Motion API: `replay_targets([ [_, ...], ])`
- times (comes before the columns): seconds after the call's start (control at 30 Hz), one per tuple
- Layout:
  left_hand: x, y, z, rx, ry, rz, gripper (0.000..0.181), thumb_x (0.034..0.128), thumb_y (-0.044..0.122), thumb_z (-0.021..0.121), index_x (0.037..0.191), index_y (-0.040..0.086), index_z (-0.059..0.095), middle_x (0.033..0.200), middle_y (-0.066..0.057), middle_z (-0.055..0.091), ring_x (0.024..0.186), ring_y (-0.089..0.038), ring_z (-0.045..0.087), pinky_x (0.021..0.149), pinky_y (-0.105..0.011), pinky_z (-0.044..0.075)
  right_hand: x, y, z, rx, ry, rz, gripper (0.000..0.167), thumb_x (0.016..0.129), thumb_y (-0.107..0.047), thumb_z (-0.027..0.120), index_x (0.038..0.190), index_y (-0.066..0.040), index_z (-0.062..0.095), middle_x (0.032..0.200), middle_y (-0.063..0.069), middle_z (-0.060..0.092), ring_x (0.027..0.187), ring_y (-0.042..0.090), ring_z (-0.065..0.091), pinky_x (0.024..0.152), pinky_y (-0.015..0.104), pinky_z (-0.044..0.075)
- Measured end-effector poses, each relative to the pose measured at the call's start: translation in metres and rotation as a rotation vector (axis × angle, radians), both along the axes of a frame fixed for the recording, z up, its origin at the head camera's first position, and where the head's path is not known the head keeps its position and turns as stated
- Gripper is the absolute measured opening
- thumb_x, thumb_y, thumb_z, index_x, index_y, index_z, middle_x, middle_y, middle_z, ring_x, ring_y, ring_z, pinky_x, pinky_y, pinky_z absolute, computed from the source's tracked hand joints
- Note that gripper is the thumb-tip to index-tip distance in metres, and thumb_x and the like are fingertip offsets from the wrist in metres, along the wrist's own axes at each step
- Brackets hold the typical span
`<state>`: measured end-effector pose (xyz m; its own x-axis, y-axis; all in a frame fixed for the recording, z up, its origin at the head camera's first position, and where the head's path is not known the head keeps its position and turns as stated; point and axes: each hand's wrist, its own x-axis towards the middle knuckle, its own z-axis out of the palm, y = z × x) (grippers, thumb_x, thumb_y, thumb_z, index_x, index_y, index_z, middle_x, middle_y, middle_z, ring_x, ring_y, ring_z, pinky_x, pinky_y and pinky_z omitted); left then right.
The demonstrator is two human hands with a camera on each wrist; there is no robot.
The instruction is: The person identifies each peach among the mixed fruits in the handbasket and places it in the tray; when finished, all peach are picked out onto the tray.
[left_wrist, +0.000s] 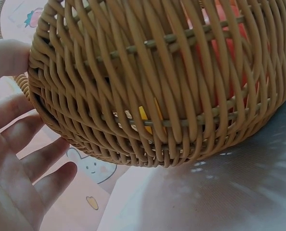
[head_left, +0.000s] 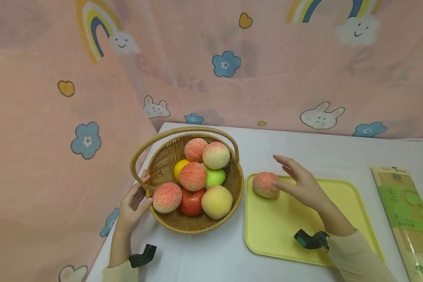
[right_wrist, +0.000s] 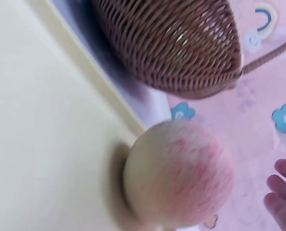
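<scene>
At the left end of the table stands a wicker basket (head_left: 169, 226) with an arched handle. Inside lie several peaches (head_left: 193, 176), a red apple-like fruit (head_left: 192, 202), a green fruit (head_left: 215, 178) and a partly hidden yellow fruit (head_left: 181, 169). My left hand (head_left: 130, 207) grips the basket's left rim near the handle's foot; the left wrist view shows thumb and fingers at the rim. A single pink peach (head_left: 265, 184) rests at the upper left corner of a yellow tray (head_left: 282, 239). Over the tray, my right hand (head_left: 303, 186) is spread beside that peach, holding nothing.
To the right of the tray lies a flat green-and-tan package (head_left: 403, 207). Behind the white table (head_left: 285, 147) hangs a pink patterned cloth (head_left: 268, 86), which also runs along the left side. Basket and tray stand close together.
</scene>
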<state>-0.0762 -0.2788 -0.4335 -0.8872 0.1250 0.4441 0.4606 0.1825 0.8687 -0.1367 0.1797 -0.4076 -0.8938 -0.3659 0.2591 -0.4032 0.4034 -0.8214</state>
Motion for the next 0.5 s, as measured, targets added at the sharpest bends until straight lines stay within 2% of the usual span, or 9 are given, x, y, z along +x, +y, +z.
replay_targets([
  [0.13,0.0,0.0,0.0,0.006,0.008,-0.005,0.055,0.0824,-0.016,0.053,0.136,-0.014,0.039,0.152,-0.027,0.023,0.14,-0.015,0.033,0.108,-0.019,0.034,0.005,-0.011,0.018,-0.07,0.073,0.03,0.065,0.083,0.001,0.068,0.141,-0.005,0.041,0.145,0.015,0.042,0.134,-0.002,0.035,0.106,0.009,0.03],
  [0.27,0.0,0.001,0.001,0.002,0.024,-0.004,0.055,0.0822,-0.016,0.053,0.135,-0.014,0.04,0.152,-0.027,0.024,0.139,-0.014,0.034,0.108,-0.019,0.034,0.009,-0.023,0.037,-0.086,0.105,0.111,0.064,0.081,0.004,0.069,0.139,-0.003,0.043,0.142,0.016,0.046,0.133,0.001,0.039,0.107,0.012,0.032],
  [0.5,0.001,0.002,0.001,-0.009,0.026,0.022,0.056,0.08,-0.017,0.052,0.135,-0.013,0.042,0.152,-0.026,0.026,0.138,-0.011,0.037,0.107,-0.017,0.035,0.009,-0.048,0.062,-0.015,0.048,0.246,0.059,0.084,-0.007,0.07,0.138,-0.008,0.046,0.139,0.01,0.051,0.13,0.006,0.045,0.106,0.015,0.035],
])
